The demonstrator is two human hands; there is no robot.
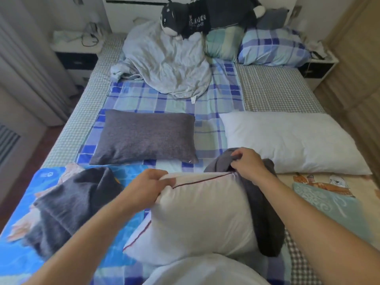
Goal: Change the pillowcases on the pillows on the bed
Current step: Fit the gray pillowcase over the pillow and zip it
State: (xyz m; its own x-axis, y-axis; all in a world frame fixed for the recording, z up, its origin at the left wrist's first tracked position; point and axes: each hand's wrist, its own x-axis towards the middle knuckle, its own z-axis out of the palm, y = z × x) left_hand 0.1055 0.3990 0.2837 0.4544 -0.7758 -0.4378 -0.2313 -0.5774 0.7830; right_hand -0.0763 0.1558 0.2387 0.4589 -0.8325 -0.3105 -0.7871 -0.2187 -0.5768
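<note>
Left hand [151, 179] pinching pillow [202, 214] corner at 9 o'clock, steadying it; right hand [247, 162] pinching grey case [265, 206] at 1 o'clock, likely peeling off.

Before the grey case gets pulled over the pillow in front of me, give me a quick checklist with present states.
1. Left hand grips the near pillow at its top left corner: ok.
2. Right hand pinches the grey pillowcase at the pillow's top right corner: ok.
3. Case opening found and spread: cannot tell, the fabric is bunched.
4. Case drawn over the pillow: not ok, it only drapes down the right side.
5. White bare pillow still awaits a case: not ok.
6. Grey covered pillow lies flat, out of the way: ok.
</note>
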